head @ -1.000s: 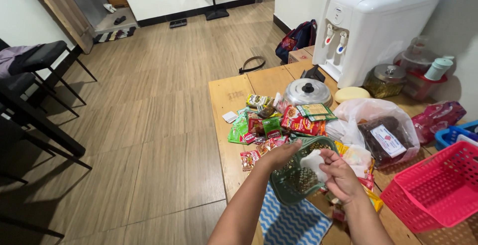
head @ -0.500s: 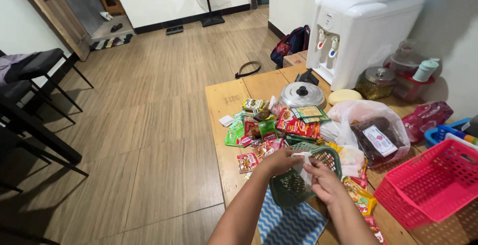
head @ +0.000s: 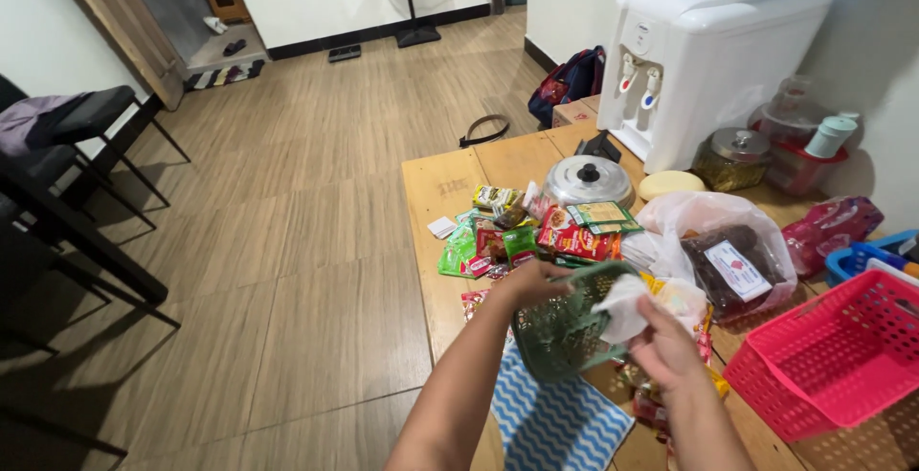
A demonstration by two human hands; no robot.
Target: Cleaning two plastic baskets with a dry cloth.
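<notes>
Gripping the near rim of a small green plastic basket (head: 567,323), the left hand (head: 529,284) has its fingers curled shut over the edge and tips the basket up on its side above the table (head: 442,193), so that the open mouth faces the person and the latticed inside lies within reach; the right hand (head: 667,347) is pinched closed on a crumpled white cloth (head: 624,304), held just at the basket's upper edge, which looks like a wiping grip, the cloth bunched so that a fold can be pressed against the mesh; the basket itself is dark green, rectangular with rounded corners, its walls and bottom pierced with small holes, and it appears to hold nothing; it hangs over the front part of the table, just above a blue-and-white zigzag cloth (head: 560,423) that lies at the table's near edge; beyond it sits a heap of small snack and seasoning sachets (head: 536,232) in red, green and yellow, spread loose over the wood; a clear plastic bag (head: 718,241) with dark contents lies to the right of the heap, and a pink plastic basket (head: 833,356) stands well to the right; farther back are a metal pot lid (head: 589,181) and a white water dispenser (head: 708,50).
</notes>
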